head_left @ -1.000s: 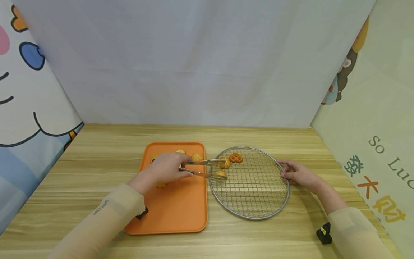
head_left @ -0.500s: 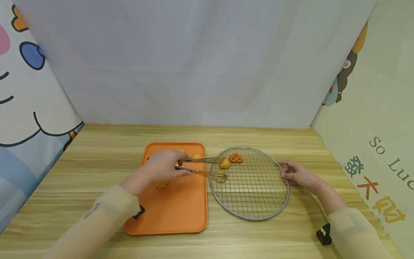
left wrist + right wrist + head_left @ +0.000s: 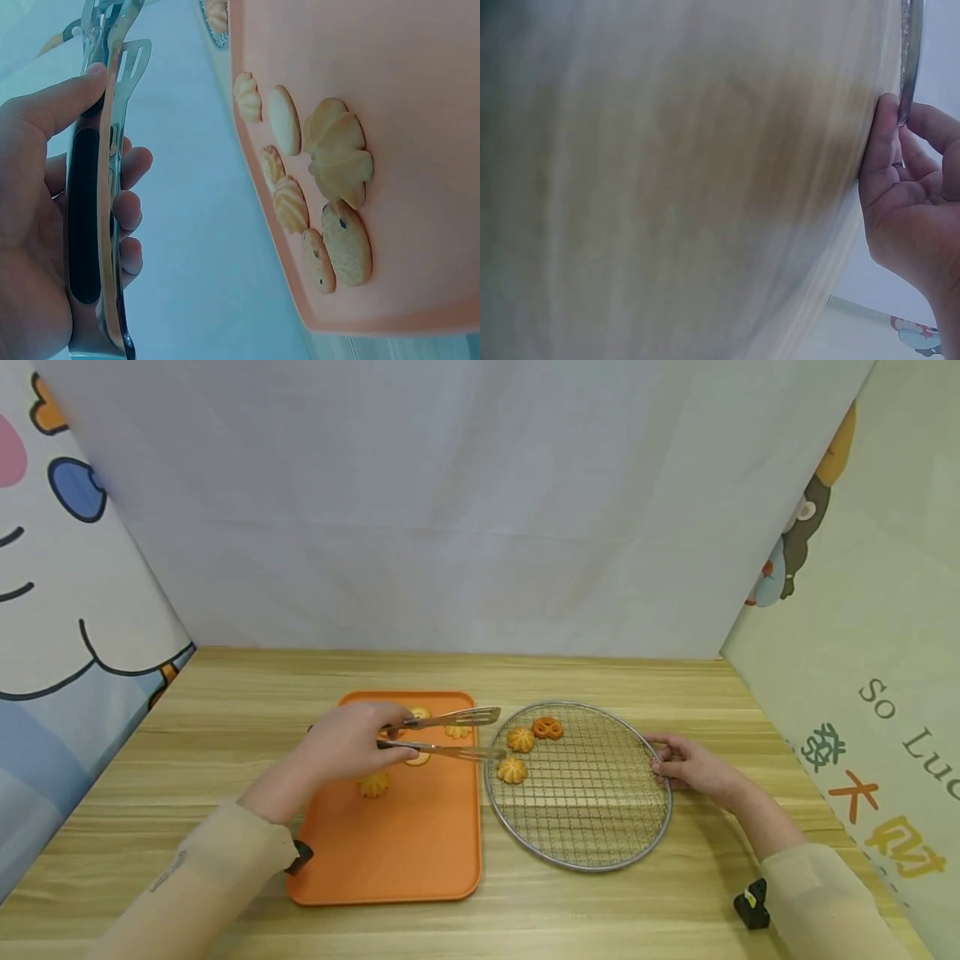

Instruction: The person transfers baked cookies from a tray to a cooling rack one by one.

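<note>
My left hand (image 3: 341, 743) grips metal tongs (image 3: 476, 717) by their handles above the orange tray (image 3: 420, 852). The two tong arms stand apart with nothing between them; the lower tip overlaps the left rim of a round wire rack (image 3: 600, 868). On the rack sit two swirl-shaped cookies (image 3: 513, 770) and a pretzel (image 3: 547, 727). The left wrist view shows several cookies on the tray, among them a large flower-shaped cookie (image 3: 337, 154) and an oval cookie with dark bits (image 3: 346, 244). My right hand (image 3: 693, 767) pinches the rack's right rim between thumb and fingers.
Tray and rack lie side by side on a wood-grain table (image 3: 247, 693). A white cloth (image 3: 450, 510) hangs behind, with printed sheets (image 3: 862, 635) at both sides. Black wrist mounts (image 3: 752, 903) stick out under the sleeves.
The tongs spread and let go of the swirl-shaped cookie on the rack's left side. My left hand has drawn back left with the tongs. My right hand stays at the rim.
</note>
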A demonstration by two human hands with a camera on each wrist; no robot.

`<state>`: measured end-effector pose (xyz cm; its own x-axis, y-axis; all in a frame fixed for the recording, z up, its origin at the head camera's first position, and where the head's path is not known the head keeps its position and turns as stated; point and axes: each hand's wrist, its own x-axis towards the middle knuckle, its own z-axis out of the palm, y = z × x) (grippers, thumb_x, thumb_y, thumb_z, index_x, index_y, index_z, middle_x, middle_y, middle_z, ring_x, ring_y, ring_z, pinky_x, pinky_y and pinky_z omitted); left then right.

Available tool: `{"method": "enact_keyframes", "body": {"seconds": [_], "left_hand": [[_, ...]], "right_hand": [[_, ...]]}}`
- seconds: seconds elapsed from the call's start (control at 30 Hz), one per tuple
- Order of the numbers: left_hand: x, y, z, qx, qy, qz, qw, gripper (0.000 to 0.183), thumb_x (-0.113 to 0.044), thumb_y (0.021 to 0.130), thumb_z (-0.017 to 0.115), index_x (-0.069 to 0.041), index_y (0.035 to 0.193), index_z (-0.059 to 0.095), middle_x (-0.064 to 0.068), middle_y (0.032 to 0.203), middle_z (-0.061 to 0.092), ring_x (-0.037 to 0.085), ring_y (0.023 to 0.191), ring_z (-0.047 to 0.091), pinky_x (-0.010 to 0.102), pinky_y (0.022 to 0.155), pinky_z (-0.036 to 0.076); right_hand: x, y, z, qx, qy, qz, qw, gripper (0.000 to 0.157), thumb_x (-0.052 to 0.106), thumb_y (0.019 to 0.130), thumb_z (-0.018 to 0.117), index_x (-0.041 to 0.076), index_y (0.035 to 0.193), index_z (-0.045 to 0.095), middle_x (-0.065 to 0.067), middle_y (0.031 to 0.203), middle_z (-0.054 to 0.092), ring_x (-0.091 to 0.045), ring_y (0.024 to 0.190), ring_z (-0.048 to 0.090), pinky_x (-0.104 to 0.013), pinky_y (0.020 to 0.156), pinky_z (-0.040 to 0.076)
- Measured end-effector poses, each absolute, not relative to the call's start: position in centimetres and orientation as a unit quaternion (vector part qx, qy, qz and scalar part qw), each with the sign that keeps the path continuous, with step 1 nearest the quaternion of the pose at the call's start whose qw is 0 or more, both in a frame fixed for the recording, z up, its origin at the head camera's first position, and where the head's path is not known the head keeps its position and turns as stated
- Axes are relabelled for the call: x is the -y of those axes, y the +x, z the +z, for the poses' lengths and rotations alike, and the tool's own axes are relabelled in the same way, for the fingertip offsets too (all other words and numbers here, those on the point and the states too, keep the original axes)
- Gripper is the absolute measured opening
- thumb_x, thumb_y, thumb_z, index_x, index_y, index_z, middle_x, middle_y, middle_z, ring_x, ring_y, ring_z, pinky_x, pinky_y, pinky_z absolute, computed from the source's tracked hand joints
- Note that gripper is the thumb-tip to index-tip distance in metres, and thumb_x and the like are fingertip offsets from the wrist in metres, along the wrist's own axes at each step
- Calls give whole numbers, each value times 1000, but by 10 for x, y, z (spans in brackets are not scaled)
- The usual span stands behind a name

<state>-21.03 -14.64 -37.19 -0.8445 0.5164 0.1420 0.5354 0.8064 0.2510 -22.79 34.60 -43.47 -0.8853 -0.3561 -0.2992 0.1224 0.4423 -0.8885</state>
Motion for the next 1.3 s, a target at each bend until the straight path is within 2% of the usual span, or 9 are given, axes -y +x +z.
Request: {"method": "enact_keyframes", "body": {"seconds": [0.13, 0.3, 0.47, 0.6, 0.73, 0.83, 1.03, 1.3], "left_hand": [[153, -205, -369, 952, -267, -145, 35, 43, -45, 82, 71, -17, 115, 64, -5, 88, 62, 5, 61, 50, 26, 51, 38], [164, -202, -371, 953, -262, -146, 50, 44, -44, 81, 72, -16, 115, 64, -4, 88, 62, 6, 61, 48, 27, 53, 39], [178, -198, -373, 948, -269, -155, 73, 42, -39, 80, 75, -15, 113, 64, -1, 90, 65, 7, 66, 53, 29, 58, 43], [190, -195, -375, 948, -267, -158, 79, 40, -36, 79, 76, -15, 111, 65, -3, 89, 64, 7, 61, 48, 28, 56, 40], [201, -190, -377, 948, -262, -154, 89, 37, -36, 78, 78, -16, 107, 67, -8, 78, 58, 6, 53, 38, 25, 50, 34], [209, -186, -380, 947, -261, -156, 101, 36, -35, 77, 78, -16, 106, 67, -11, 74, 55, 4, 51, 35, 23, 48, 32], [225, -179, -387, 941, -271, -153, 130, 34, -32, 75, 80, -16, 103, 67, -10, 76, 57, 3, 53, 35, 21, 48, 32], [247, -173, -397, 950, -250, -152, 114, 39, -34, 77, 78, -15, 110, 68, -12, 78, 58, 1, 59, 41, 21, 50, 34]], "right_hand": [[-347, -229, -436, -818, -68, -523, 228, 61, 6, 97, 50, -7, 147, 17, -10, 100, 48, -10, 82, 58, -28, 76, 52], [-347, -230, -437, -821, -68, -520, 227, 61, 7, 98, 50, -6, 147, 17, -10, 100, 49, -10, 82, 58, -28, 76, 52], [-347, -229, -437, -819, -73, -522, 227, 61, 6, 97, 50, -8, 147, 16, -11, 100, 48, -10, 82, 58, -28, 77, 52], [-348, -230, -437, -820, -73, -521, 225, 61, 7, 98, 50, -7, 147, 17, -10, 100, 48, -10, 82, 58, -27, 76, 52], [-348, -231, -438, -821, -75, -519, 224, 61, 7, 97, 50, -7, 146, 17, -9, 100, 49, -10, 82, 58, -27, 76, 52], [-349, -231, -439, -818, -73, -524, 225, 61, 6, 97, 50, -8, 146, 17, -9, 100, 49, -9, 82, 58, -27, 77, 52], [-348, -230, -437, -818, -69, -525, 225, 61, 6, 97, 50, -8, 146, 17, -9, 100, 49, -9, 82, 58, -27, 77, 52], [-347, -230, -437, -820, -67, -522, 226, 61, 6, 97, 50, -8, 146, 17, -10, 101, 49, -11, 83, 58, -27, 77, 52]]}}
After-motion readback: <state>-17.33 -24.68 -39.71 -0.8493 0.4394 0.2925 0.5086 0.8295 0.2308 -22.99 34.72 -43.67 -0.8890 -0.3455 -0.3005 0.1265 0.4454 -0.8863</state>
